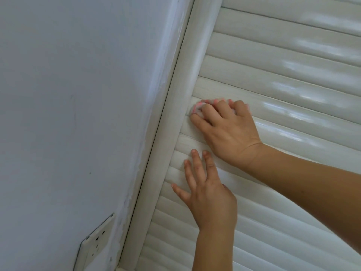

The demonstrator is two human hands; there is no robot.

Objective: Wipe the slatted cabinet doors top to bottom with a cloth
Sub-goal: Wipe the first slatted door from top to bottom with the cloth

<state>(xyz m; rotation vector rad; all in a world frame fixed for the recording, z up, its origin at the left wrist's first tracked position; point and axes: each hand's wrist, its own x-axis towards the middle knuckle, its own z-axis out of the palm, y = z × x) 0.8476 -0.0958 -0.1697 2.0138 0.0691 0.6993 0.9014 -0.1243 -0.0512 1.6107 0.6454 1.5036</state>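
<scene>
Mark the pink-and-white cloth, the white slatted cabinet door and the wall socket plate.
pink-and-white cloth (197, 107), head view, bunched edge past the fingertips.
white slatted cabinet door (273, 90), head view, bare slat.
wall socket plate (95, 243), head view, plate face.

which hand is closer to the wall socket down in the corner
Left. The left hand lies flat on the slats just up and right of the wall socket; the right hand, pressing the cloth, is higher up the door.

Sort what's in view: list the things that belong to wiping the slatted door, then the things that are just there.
Part of the job:
- slatted door
- cloth, pressed to a slat
- right hand, gripping the cloth
- left hand, fingers flat on the slats

Just there:
- wall
- wall socket
- door frame post
</scene>
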